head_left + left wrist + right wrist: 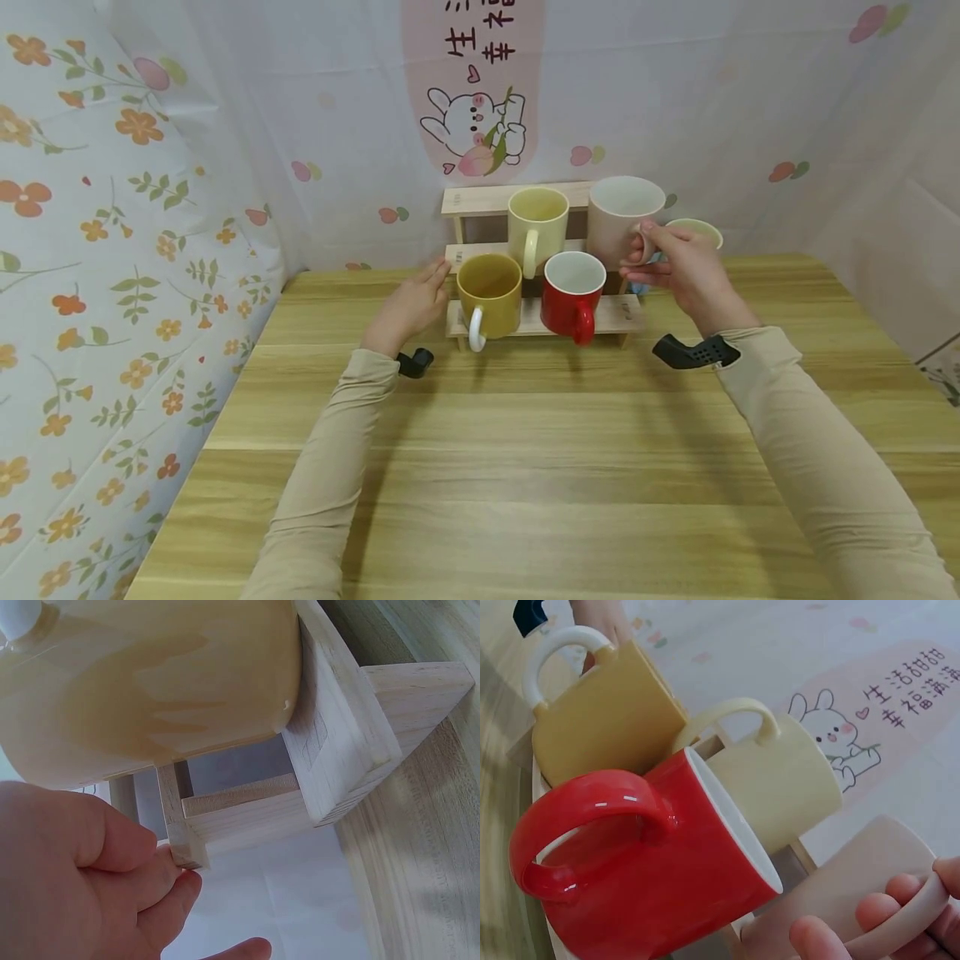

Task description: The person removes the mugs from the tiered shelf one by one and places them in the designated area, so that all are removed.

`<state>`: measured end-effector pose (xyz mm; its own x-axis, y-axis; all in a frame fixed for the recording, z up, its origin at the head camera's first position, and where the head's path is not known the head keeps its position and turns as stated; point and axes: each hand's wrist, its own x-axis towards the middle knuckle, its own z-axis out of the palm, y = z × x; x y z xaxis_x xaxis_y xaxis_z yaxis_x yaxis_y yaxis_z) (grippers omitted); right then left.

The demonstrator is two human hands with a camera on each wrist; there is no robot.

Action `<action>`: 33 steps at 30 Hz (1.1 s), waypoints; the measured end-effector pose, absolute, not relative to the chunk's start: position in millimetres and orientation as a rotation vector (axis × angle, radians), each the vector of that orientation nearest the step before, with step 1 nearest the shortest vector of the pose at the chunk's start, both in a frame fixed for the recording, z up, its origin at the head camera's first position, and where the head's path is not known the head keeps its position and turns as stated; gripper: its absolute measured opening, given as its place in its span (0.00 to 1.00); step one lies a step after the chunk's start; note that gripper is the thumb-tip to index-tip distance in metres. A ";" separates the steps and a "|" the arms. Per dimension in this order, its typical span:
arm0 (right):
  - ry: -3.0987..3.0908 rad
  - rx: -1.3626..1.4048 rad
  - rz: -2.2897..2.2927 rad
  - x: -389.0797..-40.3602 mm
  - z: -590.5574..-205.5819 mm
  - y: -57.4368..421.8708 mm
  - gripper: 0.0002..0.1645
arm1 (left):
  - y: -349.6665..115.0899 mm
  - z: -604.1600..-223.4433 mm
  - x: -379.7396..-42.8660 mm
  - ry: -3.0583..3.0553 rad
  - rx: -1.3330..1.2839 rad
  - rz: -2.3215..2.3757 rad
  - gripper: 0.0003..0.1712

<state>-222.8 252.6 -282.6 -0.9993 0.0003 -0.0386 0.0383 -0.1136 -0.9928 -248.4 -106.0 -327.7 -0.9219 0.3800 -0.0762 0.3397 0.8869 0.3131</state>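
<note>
At the wooden rack's (618, 312) right end, the right hand (690, 267) pinched the pale pink mug (613, 229) by its handle (907, 928), presumably for control; the left hand (411, 304) touched the rack's left end (whether pinching, I couldn't tell), probably steadying it.

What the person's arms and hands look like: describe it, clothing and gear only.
Both arms wear plain beige long sleeves, creased along their length. At the left wrist sits a small black fitting; at the right, a black piece dotted with small holes. The left hand and right hand are bare, without gloves.
</note>
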 end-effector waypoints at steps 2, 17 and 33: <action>2.080 0.055 -2.325 -222.1 -281.5 253.5 0.18 | -105.3 -327.0 -248.9 2.921 0.564 0.448 0.31; 2.103 0.139 -2.430 -209.4 -269.5 267.3 0.20 | -105.8 -328.5 -250.0 2.913 0.562 0.443 0.31; 2.054 0.264 -2.638 -194.1 -271.3 314.4 0.18 | -105.6 -328.6 -248.0 2.918 0.566 0.455 0.32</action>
